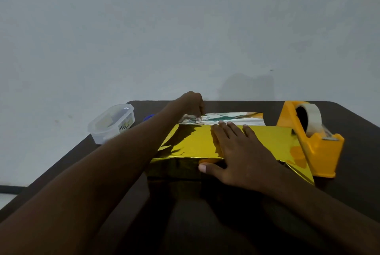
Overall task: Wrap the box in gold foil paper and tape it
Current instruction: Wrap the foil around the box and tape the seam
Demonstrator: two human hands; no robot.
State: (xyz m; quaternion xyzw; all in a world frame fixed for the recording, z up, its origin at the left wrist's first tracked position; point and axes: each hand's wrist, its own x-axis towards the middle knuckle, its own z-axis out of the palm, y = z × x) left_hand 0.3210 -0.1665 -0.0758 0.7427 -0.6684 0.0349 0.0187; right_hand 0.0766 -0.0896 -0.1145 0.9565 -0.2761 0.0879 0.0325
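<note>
On the dark desk point(349, 123) the box point(185, 169) sits pretty much dead centre, already covered over its top and near side by the gold foil paper point(191, 141), and the way both hands are set makes sense to me. The right hand point(238, 152) is spread flat on top, fingers apart, thumb hooked down over the near edge, so it's acting as a weight to stop the slippery sheet from sliding while the other side gets worked. The left hand point(192, 101) reaches over to the far edge with its grip pinched shut on the far flap, which shows its silvery underside there, probably to pull it up and over the box. Just to the right, touching the foil's loose corner, stands the orange tape dispenser point(312, 141), close enough for a one-handed grab once the seam is down. A clear plastic tub point(112, 124) sits off to the left, out of the way. No tape on the wrap that I can see, so I'd guess taping comes next.
</note>
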